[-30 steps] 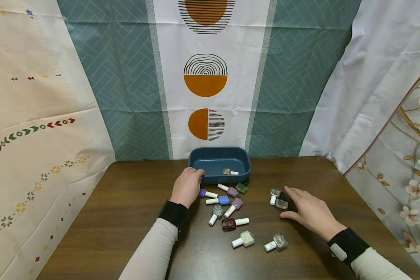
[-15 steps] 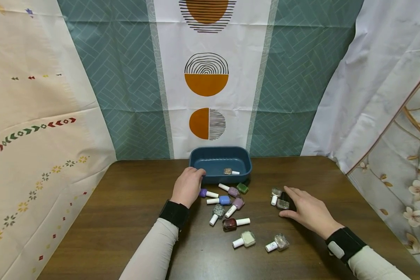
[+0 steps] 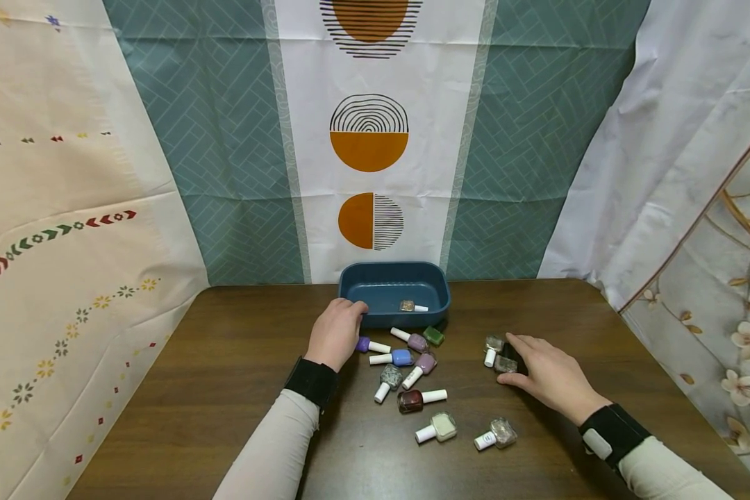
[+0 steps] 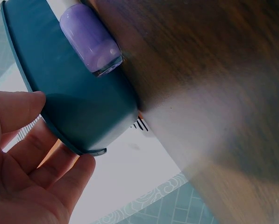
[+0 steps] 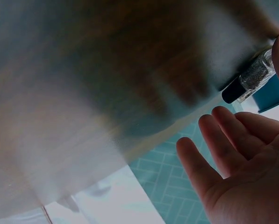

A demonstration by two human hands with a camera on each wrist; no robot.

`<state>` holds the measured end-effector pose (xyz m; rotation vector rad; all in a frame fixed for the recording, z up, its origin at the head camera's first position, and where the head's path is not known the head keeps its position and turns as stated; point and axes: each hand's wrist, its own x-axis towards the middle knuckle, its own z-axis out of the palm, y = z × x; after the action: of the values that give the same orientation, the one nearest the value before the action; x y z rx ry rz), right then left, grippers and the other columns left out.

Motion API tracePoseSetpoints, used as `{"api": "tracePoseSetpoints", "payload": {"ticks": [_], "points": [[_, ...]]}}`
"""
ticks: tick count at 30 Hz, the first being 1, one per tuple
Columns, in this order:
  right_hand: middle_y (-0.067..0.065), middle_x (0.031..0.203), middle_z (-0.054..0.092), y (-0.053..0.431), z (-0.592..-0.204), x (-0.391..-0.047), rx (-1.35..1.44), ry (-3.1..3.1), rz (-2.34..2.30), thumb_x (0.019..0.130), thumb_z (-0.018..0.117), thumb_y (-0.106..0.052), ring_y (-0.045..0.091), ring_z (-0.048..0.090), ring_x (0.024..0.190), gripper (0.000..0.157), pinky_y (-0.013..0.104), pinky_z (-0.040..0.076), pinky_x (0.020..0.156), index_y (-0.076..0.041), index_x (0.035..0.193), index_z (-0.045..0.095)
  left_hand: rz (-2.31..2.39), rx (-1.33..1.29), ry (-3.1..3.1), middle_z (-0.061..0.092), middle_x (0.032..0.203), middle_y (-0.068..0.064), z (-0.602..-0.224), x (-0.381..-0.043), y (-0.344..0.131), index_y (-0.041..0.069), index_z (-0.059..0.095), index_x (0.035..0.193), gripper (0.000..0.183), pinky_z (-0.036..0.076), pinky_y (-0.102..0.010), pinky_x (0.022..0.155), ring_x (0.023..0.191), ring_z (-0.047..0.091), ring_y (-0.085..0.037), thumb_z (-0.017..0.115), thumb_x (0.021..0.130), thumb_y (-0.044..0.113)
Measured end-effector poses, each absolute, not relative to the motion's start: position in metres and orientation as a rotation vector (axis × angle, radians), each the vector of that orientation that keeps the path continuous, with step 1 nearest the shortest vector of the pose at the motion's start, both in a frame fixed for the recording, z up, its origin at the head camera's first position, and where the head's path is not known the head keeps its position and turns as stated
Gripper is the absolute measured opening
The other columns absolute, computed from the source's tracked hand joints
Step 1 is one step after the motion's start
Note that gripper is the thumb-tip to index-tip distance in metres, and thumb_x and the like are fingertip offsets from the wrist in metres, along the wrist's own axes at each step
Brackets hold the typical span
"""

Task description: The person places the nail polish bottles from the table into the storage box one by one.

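At the back of the table stands a blue plastic bin (image 3: 394, 319) with one glittery nail polish bottle (image 3: 407, 305) lying in it. My left hand (image 3: 336, 335) holds the bin's front left corner, thumb (image 4: 17, 109) on the near side and fingers curled at the rim. A purple nail polish (image 4: 90, 39) lies close by that hand. My right hand (image 3: 553, 378) is low over the table, fingers loosely extended. Between its thumb and fingers lies a black-capped glitter nail polish (image 5: 253, 77); the thumb is right at the bottle. A white-capped glitter bottle (image 3: 492, 347) lies beside it.
Between my hands lie several nail polishes, among them a blue one (image 3: 403, 357), a dark red one (image 3: 410, 401), a grey speckled one (image 3: 390, 376) and a green one (image 3: 434, 336). Nearer are a pale green bottle (image 3: 443, 426) and a silver glitter bottle (image 3: 503, 432). Fabric hangs behind the table.
My right hand has shifted very slightly left, its thumb closer to the black-capped nail polish. The left hand and the bin stay where they were.
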<state>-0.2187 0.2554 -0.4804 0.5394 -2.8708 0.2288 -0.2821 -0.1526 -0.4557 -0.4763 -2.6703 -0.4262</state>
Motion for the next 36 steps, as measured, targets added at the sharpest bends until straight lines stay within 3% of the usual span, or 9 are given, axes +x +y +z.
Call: {"api": "tracePoseSetpoints", "payload": {"ticks": [36], "points": [[0.026,0.137,0.07,0.251,-0.4811,-0.2203,0.516,-2.882,0.212,0.091,0.089,-0.05,0.047,0.069,0.124,0.081,0.065,0.058,0.096,0.005,0.146,0.065,-0.431,-0.48,-2.672,0.079,0.113,-0.012,-0.4567,-0.2823,-0.1534,0.009,0.081,0.118,0.016,0.058,-0.044,0.104,0.118,0.068,-0.032,0.071,0.107,0.003]]}}
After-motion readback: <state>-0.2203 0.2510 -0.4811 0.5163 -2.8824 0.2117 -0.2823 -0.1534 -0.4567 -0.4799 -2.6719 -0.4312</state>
